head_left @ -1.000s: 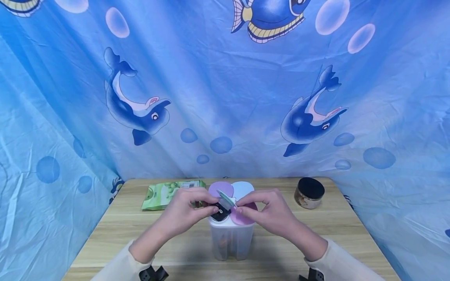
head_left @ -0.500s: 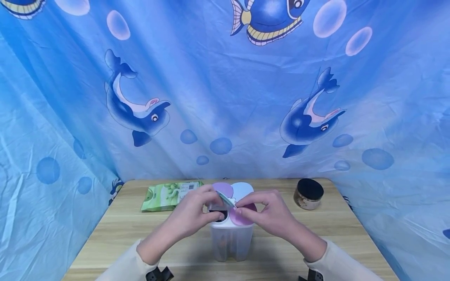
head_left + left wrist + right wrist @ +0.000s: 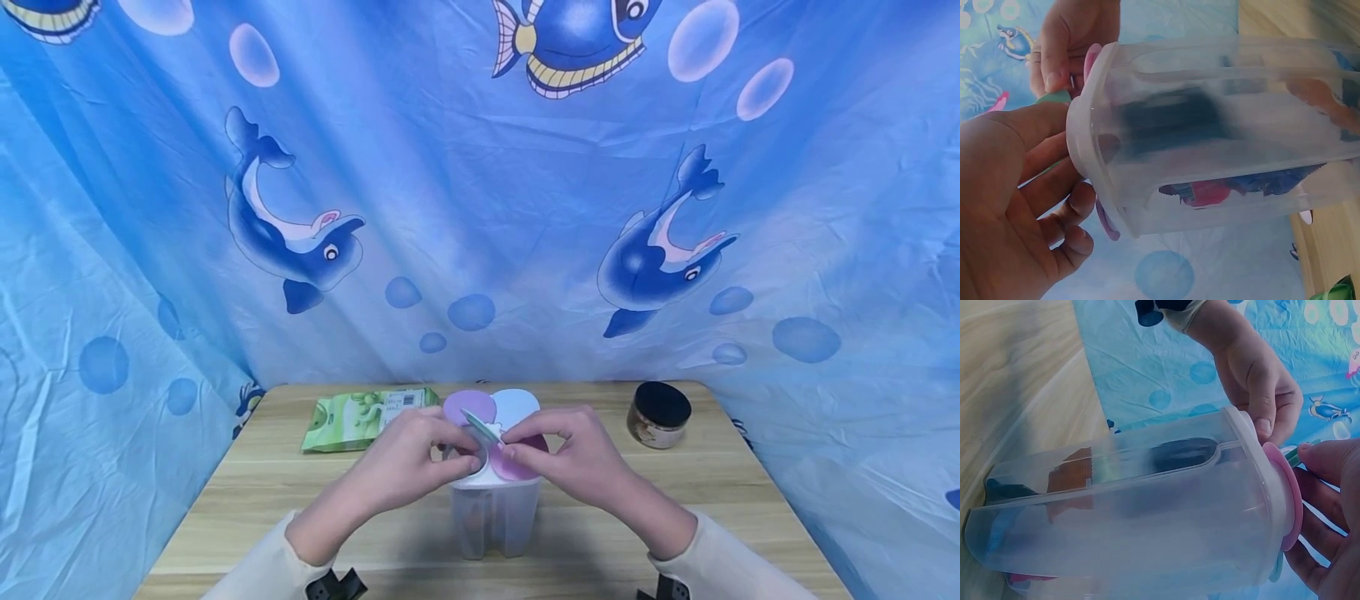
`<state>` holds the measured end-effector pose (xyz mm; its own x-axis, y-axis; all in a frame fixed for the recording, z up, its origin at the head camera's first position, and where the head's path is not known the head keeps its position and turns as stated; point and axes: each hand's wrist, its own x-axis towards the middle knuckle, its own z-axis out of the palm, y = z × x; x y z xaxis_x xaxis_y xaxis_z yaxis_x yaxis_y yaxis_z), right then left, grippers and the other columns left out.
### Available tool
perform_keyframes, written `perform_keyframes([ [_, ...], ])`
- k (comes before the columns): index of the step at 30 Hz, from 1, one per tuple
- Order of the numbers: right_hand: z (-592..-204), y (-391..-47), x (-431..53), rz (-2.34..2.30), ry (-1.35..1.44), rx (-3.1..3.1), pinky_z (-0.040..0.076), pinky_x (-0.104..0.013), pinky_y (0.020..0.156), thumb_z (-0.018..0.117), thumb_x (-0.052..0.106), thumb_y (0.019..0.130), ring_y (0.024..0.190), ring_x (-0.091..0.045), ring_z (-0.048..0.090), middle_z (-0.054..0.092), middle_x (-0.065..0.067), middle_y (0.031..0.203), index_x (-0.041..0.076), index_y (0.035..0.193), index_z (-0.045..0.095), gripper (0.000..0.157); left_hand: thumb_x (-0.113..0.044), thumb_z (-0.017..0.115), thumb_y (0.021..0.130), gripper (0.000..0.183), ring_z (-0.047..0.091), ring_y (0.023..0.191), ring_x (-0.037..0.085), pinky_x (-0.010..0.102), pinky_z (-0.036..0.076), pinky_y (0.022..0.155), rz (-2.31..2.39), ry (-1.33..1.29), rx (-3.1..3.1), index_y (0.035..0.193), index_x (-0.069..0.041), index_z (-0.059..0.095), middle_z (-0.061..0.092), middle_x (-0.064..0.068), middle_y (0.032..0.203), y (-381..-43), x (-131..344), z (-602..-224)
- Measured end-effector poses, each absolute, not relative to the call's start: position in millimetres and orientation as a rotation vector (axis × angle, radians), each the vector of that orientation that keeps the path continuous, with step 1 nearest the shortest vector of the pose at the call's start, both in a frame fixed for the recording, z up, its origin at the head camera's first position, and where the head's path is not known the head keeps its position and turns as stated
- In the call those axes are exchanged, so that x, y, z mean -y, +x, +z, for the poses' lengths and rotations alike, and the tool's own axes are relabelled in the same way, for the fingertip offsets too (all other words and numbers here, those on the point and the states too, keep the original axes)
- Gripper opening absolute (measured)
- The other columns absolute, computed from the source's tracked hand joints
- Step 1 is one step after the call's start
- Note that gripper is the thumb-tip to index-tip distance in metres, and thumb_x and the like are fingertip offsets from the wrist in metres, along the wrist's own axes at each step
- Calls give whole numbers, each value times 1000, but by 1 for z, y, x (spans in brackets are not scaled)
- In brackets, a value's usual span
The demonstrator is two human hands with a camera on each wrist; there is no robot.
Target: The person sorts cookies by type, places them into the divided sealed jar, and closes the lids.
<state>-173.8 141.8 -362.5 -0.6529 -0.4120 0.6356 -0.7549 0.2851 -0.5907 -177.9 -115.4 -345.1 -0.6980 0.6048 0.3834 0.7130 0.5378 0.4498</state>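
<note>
A translucent storage container (image 3: 495, 521) with a white rim stands upright on the table. My right hand (image 3: 576, 457) pinches the raised green lid (image 3: 480, 423) between thumb and forefinger, tilted up over the front-left opening. At that opening is my left hand (image 3: 408, 457), its fingers loosely bent at and into the mouth. Through the wall in the left wrist view, a dark packet (image 3: 1175, 119) shows blurred, just below the rim and apart from the hand. Deeper inside lie a red-and-blue wrapped snack (image 3: 1210, 190) and an orange-brown packet (image 3: 1071, 478).
Beside the green lid are a pink lid (image 3: 519, 460), a purple lid (image 3: 470, 407) and a light blue lid (image 3: 517, 403). A green snack bag (image 3: 352, 419) lies back left on the wooden table (image 3: 300, 492). A black-lidded jar (image 3: 658, 414) stands back right. A blue curtain (image 3: 480, 208) surrounds the table.
The black packet in my left hand has gone down through the opening into the container. The left fingers have let go of it. My right hand keeps the green lid raised.
</note>
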Motion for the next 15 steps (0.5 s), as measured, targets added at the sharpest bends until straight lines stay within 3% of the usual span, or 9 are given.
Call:
perform_keyframes([
  [7, -364, -176, -140, 1325, 1065, 2174, 56, -29, 61, 82, 2, 83, 70, -4, 65, 77, 6, 83, 15, 96, 82, 18, -22, 76, 91, 7, 58, 74, 0, 23, 52, 65, -992, -945, 2516, 88, -28, 79, 67, -23, 81, -178, 121, -337],
  [11, -363, -175, -140, 1324, 1063, 2175, 57, -28, 64, 83, 3, 83, 72, -4, 67, 78, 6, 85, 15, 95, 82, 18, -29, 75, 93, 2, 56, 71, 3, 25, 48, 60, -1032, -742, 2479, 92, -29, 76, 65, -21, 82, -177, 123, -330],
  [15, -361, -173, -139, 1323, 1067, 2177, 59, -28, 68, 82, 3, 84, 76, -4, 70, 79, 7, 88, 15, 96, 82, 17, -45, 74, 92, 27, 59, 75, 8, 27, 49, 59, -1125, -640, 2566, 110, -25, 74, 68, -16, 94, -175, 120, -327],
])
